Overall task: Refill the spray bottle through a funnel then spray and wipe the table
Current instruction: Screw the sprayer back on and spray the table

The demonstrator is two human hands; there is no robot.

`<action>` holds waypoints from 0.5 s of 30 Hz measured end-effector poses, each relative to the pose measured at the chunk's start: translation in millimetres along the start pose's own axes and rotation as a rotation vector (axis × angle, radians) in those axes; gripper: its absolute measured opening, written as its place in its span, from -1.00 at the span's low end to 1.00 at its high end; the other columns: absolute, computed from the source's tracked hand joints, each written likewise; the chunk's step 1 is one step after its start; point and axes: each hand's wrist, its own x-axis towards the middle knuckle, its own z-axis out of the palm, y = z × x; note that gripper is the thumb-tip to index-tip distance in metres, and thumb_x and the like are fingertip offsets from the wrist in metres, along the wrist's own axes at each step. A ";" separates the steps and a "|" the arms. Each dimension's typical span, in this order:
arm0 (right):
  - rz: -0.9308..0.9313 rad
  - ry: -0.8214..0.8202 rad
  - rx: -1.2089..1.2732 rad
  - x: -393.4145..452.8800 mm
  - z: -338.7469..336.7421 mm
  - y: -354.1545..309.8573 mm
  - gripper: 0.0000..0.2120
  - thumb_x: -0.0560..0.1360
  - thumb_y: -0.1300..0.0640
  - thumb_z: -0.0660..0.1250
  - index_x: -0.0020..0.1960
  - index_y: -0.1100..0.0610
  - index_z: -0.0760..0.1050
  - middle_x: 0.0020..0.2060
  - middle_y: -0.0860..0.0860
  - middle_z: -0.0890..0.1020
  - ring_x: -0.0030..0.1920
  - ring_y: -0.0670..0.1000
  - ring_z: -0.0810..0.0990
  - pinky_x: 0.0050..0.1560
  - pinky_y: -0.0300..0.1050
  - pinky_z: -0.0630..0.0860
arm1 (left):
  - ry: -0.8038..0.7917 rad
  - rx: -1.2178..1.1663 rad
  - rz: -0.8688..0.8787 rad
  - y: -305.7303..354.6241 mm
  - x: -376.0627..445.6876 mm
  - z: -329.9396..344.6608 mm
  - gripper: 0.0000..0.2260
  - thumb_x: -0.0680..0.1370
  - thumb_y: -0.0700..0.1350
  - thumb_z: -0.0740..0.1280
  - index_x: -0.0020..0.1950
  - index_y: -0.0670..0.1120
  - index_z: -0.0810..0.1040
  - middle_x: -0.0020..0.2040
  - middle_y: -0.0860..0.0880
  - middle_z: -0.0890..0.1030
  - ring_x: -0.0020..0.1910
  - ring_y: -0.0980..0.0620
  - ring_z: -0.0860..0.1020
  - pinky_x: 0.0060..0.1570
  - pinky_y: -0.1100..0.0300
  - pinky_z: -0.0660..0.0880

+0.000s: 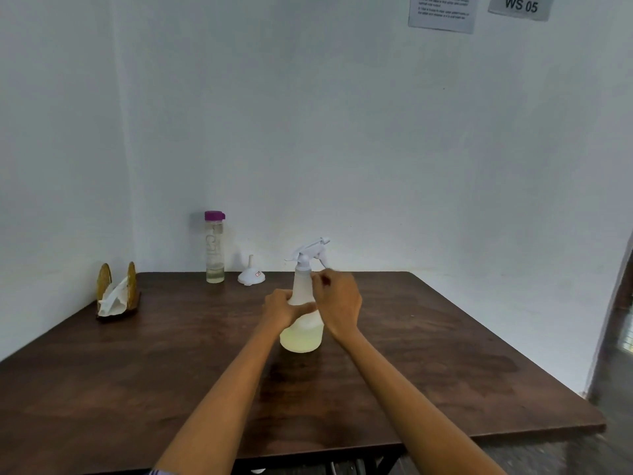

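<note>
Stood upright near the middle of the dark brown wooden table (144,365): a translucent white plastic spray bottle (303,323), pale yellowish liquid filling its rounded lower part, white trigger head (310,251) seated on the neck with the nozzle pointing up and to the right. Wrapped around the bottle's narrow upper body from the left side: the left hand (286,308), fingers curled and pressed against the plastic, thumb laid across the front. Raised just right of the neck: the right hand (337,303), fingertips (320,277) drawn together close under the trigger head; could not tell whether pinching the collar or only touching it, since motion blur smeared that spot. Reached forward from the bottom edge: both bare forearms, with a strip of striped sleeve just visible at the lower left.

Further back, near the wall: a tall clear cylindrical bottle with a purple cap (214,246), only a little yellowish liquid left at its bottom. Just right of it, apart from it: a small white plastic funnel (251,273), resting upside down on its wide mouth, spout up. At the far left corner of the table: a wooden napkin holder (118,286) with crumpled white paper napkins (111,299) between its two rounded uprights. High on the pale wall: a printed paper notice (442,12) and a sign reading "WS 05" (520,5).
</note>
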 end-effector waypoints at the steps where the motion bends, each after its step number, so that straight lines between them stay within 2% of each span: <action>1: 0.003 0.025 -0.005 3.4 -4.0 1.1 -0.78 0.55 0.04 0.23 -0.02 0.15 0.58 -0.15 0.05 0.65 -0.09 0.03 0.57 -0.22 -0.12 0.46 | 0.005 -0.008 -0.004 -0.4 0.2 0.0 -0.62 0.42 0.10 0.45 0.06 -0.16 0.62 0.04 -0.13 0.66 -0.03 -0.04 0.57 -0.25 0.25 0.40; 2: -0.002 0.035 -0.007 8.6 -7.6 1.2 -0.78 0.55 0.05 0.24 0.07 0.15 0.55 -0.05 0.06 0.64 0.02 0.05 0.55 -0.15 -0.10 0.48 | 0.011 -0.015 -0.009 -0.8 0.5 0.5 -0.57 0.41 0.10 0.46 0.13 -0.17 0.61 0.11 -0.13 0.64 0.05 -0.05 0.58 -0.14 0.23 0.44; 4: 0.027 -0.070 0.031 18.9 -13.8 -2.2 -0.67 0.56 0.08 0.22 0.29 0.17 0.43 0.20 0.09 0.56 0.25 0.10 0.45 0.12 -0.02 0.46 | 0.009 -0.020 -0.021 -0.9 0.1 1.7 -0.50 0.41 0.12 0.45 0.22 -0.17 0.56 0.20 -0.12 0.60 0.16 -0.08 0.55 -0.01 0.18 0.44; 5: 0.056 -0.157 0.076 23.3 -13.5 -4.2 -0.63 0.57 0.09 0.21 0.34 0.18 0.38 0.27 0.09 0.51 0.30 0.11 0.43 0.23 0.02 0.42 | 0.005 -0.020 -0.022 -0.6 -0.2 2.0 -0.49 0.41 0.12 0.45 0.23 -0.17 0.55 0.22 -0.12 0.58 0.17 -0.08 0.54 0.01 0.18 0.44; 7: 0.090 -0.272 0.148 26.4 -8.7 -7.0 -0.64 0.55 0.12 0.21 0.33 0.17 0.38 0.27 0.08 0.52 0.28 0.12 0.48 0.29 0.06 0.41 | 0.008 -0.019 -0.015 -0.4 -1.0 2.1 -0.50 0.42 0.11 0.44 0.23 -0.17 0.55 0.22 -0.12 0.58 0.17 -0.08 0.54 0.01 0.18 0.43; 9: 0.062 -0.246 0.132 23.7 -3.1 -4.6 -0.68 0.49 0.21 0.24 0.25 0.15 0.43 0.18 0.05 0.58 0.18 0.09 0.55 0.20 0.06 0.48 | 0.012 -0.020 -0.010 -1.0 -0.6 2.3 -0.52 0.42 0.10 0.44 0.21 -0.17 0.56 0.20 -0.13 0.60 0.16 -0.08 0.55 -0.02 0.19 0.43; 11: 0.037 -0.122 0.102 18.6 -4.4 -1.2 -0.69 0.42 0.34 0.20 0.13 0.20 0.50 0.00 0.08 0.64 0.00 0.09 0.60 0.01 0.00 0.54 | 0.016 -0.025 -0.009 -2.0 0.8 2.1 -0.56 0.42 0.10 0.45 0.15 -0.17 0.59 0.15 -0.14 0.62 0.11 -0.07 0.57 -0.06 0.18 0.43; 13: -0.028 -0.046 0.163 14.1 -12.3 -0.6 -0.74 0.37 0.42 0.19 -0.08 0.24 0.59 -0.21 0.11 0.67 -0.21 0.06 0.60 -0.16 -0.04 0.55 | 0.018 -0.033 -0.011 -2.5 1.8 1.7 -0.57 0.41 0.11 0.46 0.12 -0.16 0.61 0.13 -0.12 0.63 0.05 -0.04 0.56 -0.09 0.19 0.42; 15: -0.093 -0.010 0.237 12.4 -19.8 -1.0 -0.76 0.33 0.47 0.19 -0.27 0.25 0.59 -0.35 0.10 0.66 -0.36 0.05 0.57 -0.28 -0.04 0.55 | 0.015 -0.039 -0.015 -2.3 1.9 2.1 -0.56 0.41 0.12 0.46 0.14 -0.15 0.61 0.13 -0.10 0.63 0.03 -0.02 0.54 -0.11 0.20 0.39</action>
